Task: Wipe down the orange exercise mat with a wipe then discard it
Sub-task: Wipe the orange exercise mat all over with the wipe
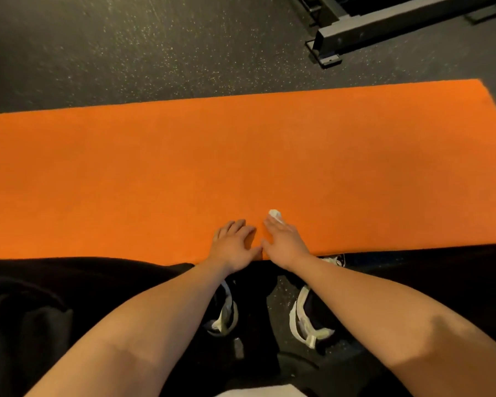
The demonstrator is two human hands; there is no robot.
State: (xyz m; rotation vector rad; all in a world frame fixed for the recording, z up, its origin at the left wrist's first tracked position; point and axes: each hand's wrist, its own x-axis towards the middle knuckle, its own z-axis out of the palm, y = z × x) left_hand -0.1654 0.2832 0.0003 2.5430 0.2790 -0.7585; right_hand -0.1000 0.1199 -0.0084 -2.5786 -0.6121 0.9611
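The fingers of the right hand are held straight and close together, and they are laid flat on the mat. A small white wipe is pressed down under them, and only a scrunched bit of it is seen past the fingertips. How much of it is hidden under the hand cannot be told. The left hand is set just beside the right one, with the two thumbs nearly touching. Its fingers are spread a little and bent a little, the tips are rested on the mat, and nothing is held in it. Both hands are placed near the close edge of the mat. The mat is orange and is laid flat on a dark floor with tiny pale specks. It is stretched from left to right; its right end is seen, and its left end is cut off by the edge of the view. Bare arms are stretched out from the bottom corners. Between them, two dark shoes with white soles are seen on the floor, just off the mat. Black clothes are seen on both sides. A dark metal frame is stood on the floor in the far right corner, apart from the mat.
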